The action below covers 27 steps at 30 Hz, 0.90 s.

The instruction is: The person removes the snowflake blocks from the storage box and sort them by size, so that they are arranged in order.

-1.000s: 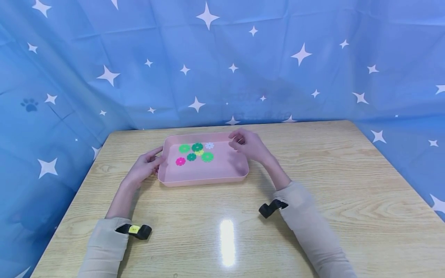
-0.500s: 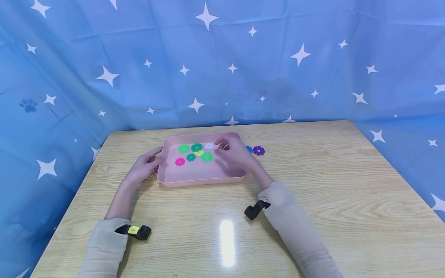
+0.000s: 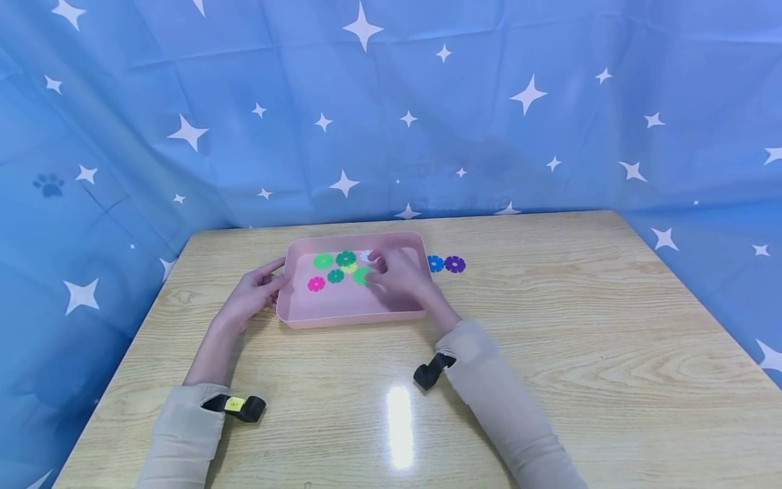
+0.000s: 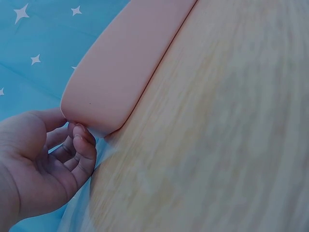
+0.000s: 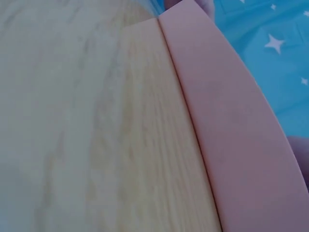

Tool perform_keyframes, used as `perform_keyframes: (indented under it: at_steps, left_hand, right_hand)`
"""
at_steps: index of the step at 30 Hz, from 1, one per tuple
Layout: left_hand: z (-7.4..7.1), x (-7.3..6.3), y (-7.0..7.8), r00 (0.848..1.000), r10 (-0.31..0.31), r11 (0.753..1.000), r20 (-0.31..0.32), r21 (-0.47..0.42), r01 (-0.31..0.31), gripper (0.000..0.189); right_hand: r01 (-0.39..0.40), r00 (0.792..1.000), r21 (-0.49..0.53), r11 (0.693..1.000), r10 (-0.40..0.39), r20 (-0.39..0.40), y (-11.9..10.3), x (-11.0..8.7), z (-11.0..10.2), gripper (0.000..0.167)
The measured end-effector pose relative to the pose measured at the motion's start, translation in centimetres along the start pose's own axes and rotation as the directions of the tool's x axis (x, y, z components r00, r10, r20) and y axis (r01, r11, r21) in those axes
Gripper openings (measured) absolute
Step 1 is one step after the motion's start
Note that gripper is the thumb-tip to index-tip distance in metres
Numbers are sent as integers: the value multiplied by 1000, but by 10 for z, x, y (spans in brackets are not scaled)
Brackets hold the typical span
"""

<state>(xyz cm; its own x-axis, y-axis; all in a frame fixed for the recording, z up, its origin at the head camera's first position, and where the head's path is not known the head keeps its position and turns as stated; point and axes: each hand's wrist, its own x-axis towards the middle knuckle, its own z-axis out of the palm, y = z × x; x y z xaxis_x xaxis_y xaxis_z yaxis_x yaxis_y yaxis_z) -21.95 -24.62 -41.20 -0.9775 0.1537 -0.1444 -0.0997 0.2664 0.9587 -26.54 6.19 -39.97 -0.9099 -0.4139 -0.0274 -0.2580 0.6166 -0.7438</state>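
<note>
At the tray's left end, my left hand [image 3: 252,293] grips the rim of the pink tray [image 3: 332,307], thumb on the inner side. The left wrist view shows its fingers curled at the tray's corner. My right hand [image 3: 398,273] is over the tray's right half, its index finger and thumb apart. Its fingertips overlap a white snowflake disc [image 3: 364,256] and a light green snowflake disc [image 3: 360,275], hiding part of each. Other snowflake discs lie left of it: dark green [image 3: 345,258], yellow [image 3: 349,269] and pink [image 3: 316,284]. The right wrist view shows mostly the tray's outer wall [image 5: 227,111].
Outside the tray's right end, a blue snowflake disc [image 3: 435,263] and a purple snowflake disc [image 3: 455,264] lie on the wooden table [image 3: 550,305]. A blue curtain [image 3: 464,136] with white stars hangs behind the table's far edge.
My right hand has moved left from the tray's right rim to the white and light green discs, uncovering the blue and purple discs. My left hand keeps its hold on the tray.
</note>
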Motion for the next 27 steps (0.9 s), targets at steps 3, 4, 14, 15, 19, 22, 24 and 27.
perform_keyframes:
  at_steps: [3,4,14,15,19,22,24,27]
  left_hand:
    - [0,1,0,1000,2,1000,3,2,-2,62]
    - [0,1,-1,1000,1,1000,3,1,-1,62]
    - [0,0,0,1000,-3,1000,-7,13,3,61]
    - [0,-1,0,1000,-4,1000,-6,15,4,61]
    - [-1,0,0,1000,-6,1000,-10,17,6,61]
    - [-1,1,-1,1000,-4,1000,-13,21,4,61]
    - [-1,1,-1,1000,-2,1000,-13,18,2,61]
    - [-1,2,-1,1000,-1,1000,-5,13,1,61]
  right_hand:
    - [-37,999,-28,999,37,5,-1,1,4,39]
    - [-45,999,-37,998,45,7,-1,1,5,40]
    - [-73,997,-70,995,74,10,-6,5,12,35]
    - [-71,997,-65,995,72,9,-6,5,12,36]
    - [-70,998,-39,997,70,-3,-6,4,11,40]
    - [-68,998,-27,997,68,-15,-7,3,10,38]
    - [-64,998,-23,998,63,-23,-7,2,10,34]
    - [-60,998,21,998,61,-33,-7,0,9,26]
